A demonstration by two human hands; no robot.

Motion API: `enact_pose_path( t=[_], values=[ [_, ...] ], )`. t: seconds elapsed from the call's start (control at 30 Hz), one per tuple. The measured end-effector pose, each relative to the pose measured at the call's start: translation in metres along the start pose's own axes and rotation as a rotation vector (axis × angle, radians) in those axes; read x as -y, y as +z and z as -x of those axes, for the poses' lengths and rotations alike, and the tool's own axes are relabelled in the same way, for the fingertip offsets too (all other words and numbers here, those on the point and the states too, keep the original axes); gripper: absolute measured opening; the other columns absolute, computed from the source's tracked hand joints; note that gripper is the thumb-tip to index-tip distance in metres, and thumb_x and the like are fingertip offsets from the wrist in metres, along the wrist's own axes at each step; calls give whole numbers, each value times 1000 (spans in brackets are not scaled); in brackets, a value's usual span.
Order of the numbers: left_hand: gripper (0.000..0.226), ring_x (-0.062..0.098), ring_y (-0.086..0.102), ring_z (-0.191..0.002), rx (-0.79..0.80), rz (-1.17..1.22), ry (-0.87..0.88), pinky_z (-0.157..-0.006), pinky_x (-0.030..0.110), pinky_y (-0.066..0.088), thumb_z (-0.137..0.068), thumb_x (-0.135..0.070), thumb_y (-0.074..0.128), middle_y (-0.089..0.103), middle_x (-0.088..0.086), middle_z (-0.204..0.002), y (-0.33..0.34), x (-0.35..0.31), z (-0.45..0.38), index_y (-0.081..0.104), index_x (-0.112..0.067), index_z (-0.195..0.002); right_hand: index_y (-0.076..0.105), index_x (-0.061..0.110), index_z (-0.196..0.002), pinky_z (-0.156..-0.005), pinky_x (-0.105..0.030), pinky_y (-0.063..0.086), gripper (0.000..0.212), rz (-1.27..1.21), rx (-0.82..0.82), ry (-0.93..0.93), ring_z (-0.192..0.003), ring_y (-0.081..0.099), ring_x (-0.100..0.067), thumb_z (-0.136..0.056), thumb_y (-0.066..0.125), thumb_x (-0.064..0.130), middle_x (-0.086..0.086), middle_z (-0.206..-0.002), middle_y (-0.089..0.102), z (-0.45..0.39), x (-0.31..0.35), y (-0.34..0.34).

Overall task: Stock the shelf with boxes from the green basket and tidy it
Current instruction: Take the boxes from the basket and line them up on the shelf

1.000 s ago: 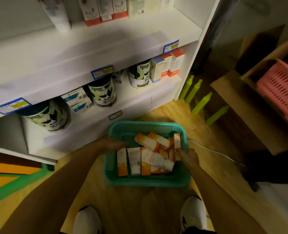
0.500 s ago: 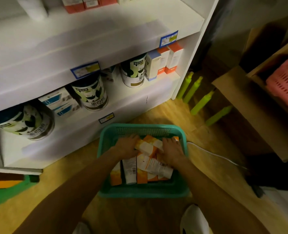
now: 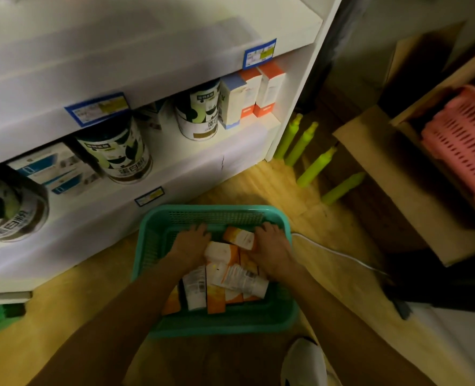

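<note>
Currently, head view, with the green basket (image 3: 216, 324) as my landmark on the wood floor. Both of my hands are down inside it among the orange-and-white boxes (image 3: 222, 277). A second ago they were only at its near rim; half a second ago they had reached the pile; now they sit further toward its far wall. My left hand (image 3: 190, 243) lies palm-down at the pile's far-left edge, fingers spread over the boxes. My right hand (image 3: 272, 249) lies at the far right, against one tilted box (image 3: 239, 237). Whether either hand has actually closed on a box I cannot tell; the fingers are hidden under the palms. My judgement: the gathering step is under way and nothing has left the basket yet, so stocking remains almost wholly ahead.

Beyond the basket stands the white shelf (image 3: 202, 162). Its lowest level, directly behind the basket, carries three green-and-white cans (image 3: 119, 154) printed with "蛋白粉", blue-and-white cartons (image 3: 52, 171) between them, and upright white boxes with orange bands (image 3: 261, 93) at the right end. Blue-bordered price tags (image 3: 260, 52) are fixed to the shelf edges; their print is too blurred to read. Print on the basket's boxes is likewise illegible.

Right of the basket: a white cable (image 3: 339, 254), green bottles (image 3: 314, 165), and well apart, a pink basket (image 3: 462, 151).
</note>
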State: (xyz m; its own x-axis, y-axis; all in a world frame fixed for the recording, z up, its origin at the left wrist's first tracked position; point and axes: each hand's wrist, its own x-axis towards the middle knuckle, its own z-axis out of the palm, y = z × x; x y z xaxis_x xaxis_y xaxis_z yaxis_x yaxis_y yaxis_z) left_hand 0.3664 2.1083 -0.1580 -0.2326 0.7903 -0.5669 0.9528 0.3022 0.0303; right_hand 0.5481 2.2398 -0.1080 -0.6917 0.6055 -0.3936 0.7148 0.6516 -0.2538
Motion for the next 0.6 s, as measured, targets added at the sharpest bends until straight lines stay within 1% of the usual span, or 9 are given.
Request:
enact_pose_path(
  t=[0.1,0.2,0.27,0.3,0.37,0.43,0.5,0.53,0.6],
  values=[
    [71,31,57,-120,49,78,14,-94,42,51,-91,-49,62,52,14,-139,-2,6,5,36,-12,-145,61,25,-122,-92,-40,50,48,-100,47,69,-112,55,-23,-86,57,56,-5,-129,50,12,-1,-13],
    [69,30,61,-115,38,216,-1,-93,42,53,-86,-53,66,59,13,-132,-12,14,17,44,-16,-139,56,19,-127,-88,-36,49,52,-119,69,146,-111,58,-27,-86,64,49,-9,-128,53,26,-2,-27],
    [63,28,62,-111,-10,326,-22,-90,40,54,-84,-51,68,62,10,-128,-25,17,30,49,-17,-133,56,13,-119,-82,-35,48,48,-94,87,227,-108,60,-28,-85,66,45,-10,-119,60,34,0,-37],
    [59,27,63,-109,-42,390,-33,-86,38,53,-85,-50,69,63,9,-125,-34,18,37,51,-16,-130,57,12,-116,-79,-34,47,49,-103,92,273,-107,61,-28,-84,67,48,-11,-115,61,38,3,-42],
    [56,27,64,-107,-103,566,-53,-83,34,50,-86,-46,70,65,8,-122,-52,19,52,52,-16,-130,57,11,-117,-78,-34,48,58,-126,97,344,-107,61,-28,-79,72,52,-12,-115,61,46,9,-50],
    [60,25,64,-106,-169,749,-56,-85,35,50,-84,-43,74,65,5,-123,-70,21,70,51,-19,-134,57,11,-118,-73,-30,50,58,-149,100,374,-105,62,-24,-76,77,44,-10,-118,61,53,19,-63],
    [55,21,63,-100,-207,854,-44,-80,33,50,-81,-38,79,66,2,-115,-88,25,91,53,-20,-127,59,13,-114,-61,-23,49,51,-209,70,382,-95,62,-19,-74,80,37,-7,-113,63,62,30,-82],
    [50,21,63,-99,-221,879,-42,-78,33,50,-81,-36,80,65,-1,-109,-98,26,102,53,-20,-120,59,14,-113,-60,-23,50,50,-249,55,373,-93,62,-17,-74,81,35,-6,-111,63,66,36,-92],
    [45,22,64,-100,-277,943,-38,-74,31,51,-82,-30,81,63,-3,-104,-116,28,127,53,-19,-115,58,17,-113,-67,-26,56,49,-323,10,335,-93,64,-16,-74,82,34,-3,-108,64,77,50,-116]
  ],
)
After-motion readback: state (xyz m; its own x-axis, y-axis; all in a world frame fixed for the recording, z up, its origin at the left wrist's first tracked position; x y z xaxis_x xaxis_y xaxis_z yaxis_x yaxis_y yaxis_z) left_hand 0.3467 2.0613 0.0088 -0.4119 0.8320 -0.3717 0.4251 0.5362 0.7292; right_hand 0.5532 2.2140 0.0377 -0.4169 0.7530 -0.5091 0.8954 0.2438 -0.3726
